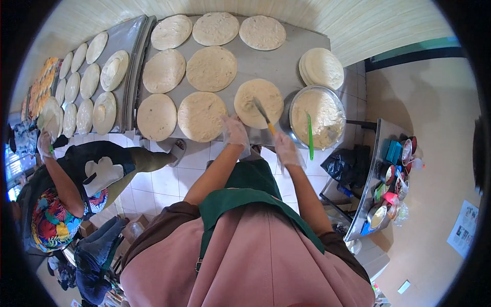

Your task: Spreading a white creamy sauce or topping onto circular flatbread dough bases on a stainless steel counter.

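Observation:
My right hand [288, 150], in a clear plastic glove, grips the yellow handle of a spatula [262, 109]. Its narrow blade lies on a flat round of dough [268, 92] coated with a pale, chunky spread. My left hand [234, 132], also gloved, rests at the metal table's front edge, between this round and a coated one [202, 117] to its left; its fingers look apart and hold nothing. Right of the worked round stands a metal bowl [333, 115] of the same spread, with a green-handled utensil [310, 132] leaning in it. Behind the bowl sits a stack of plain rounds [321, 69].
Several coated rounds [211, 69] lie in rows on the metal table [295, 40]. At left, a co-worker's gloved hand [46, 144] is at a second table [124, 34] with more rounds. A side table [368, 184] with bowls and packages stands right, near a black bag [343, 165].

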Motion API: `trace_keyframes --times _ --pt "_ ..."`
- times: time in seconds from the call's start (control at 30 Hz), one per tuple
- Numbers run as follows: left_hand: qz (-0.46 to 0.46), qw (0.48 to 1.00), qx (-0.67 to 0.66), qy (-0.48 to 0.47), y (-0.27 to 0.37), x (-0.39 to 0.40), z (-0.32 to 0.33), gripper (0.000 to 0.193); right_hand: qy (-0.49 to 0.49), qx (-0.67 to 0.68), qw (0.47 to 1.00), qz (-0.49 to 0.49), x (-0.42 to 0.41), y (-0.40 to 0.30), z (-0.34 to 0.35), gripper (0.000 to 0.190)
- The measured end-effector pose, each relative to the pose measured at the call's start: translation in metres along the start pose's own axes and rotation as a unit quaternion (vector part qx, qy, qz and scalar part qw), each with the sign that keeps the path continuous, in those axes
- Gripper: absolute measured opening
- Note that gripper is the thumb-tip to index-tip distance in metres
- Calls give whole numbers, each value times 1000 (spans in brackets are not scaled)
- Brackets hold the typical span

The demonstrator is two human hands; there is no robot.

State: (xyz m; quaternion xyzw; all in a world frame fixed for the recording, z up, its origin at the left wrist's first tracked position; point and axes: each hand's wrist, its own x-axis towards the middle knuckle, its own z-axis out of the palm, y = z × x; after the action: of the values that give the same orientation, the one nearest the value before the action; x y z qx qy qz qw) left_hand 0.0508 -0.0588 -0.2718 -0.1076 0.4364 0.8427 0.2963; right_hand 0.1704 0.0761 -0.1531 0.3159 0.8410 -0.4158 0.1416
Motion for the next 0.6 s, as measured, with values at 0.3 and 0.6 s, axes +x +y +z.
trace_keyframes --times 0.3,0.6 --pt "-197 954 -194 118 9 -46 42 112 61 -263 954 -130 -16 -18 -40 34" --pt "-211 959 -182 51 -7 -47 27 120 126 -398 884 -211 68 -10 -64 28"
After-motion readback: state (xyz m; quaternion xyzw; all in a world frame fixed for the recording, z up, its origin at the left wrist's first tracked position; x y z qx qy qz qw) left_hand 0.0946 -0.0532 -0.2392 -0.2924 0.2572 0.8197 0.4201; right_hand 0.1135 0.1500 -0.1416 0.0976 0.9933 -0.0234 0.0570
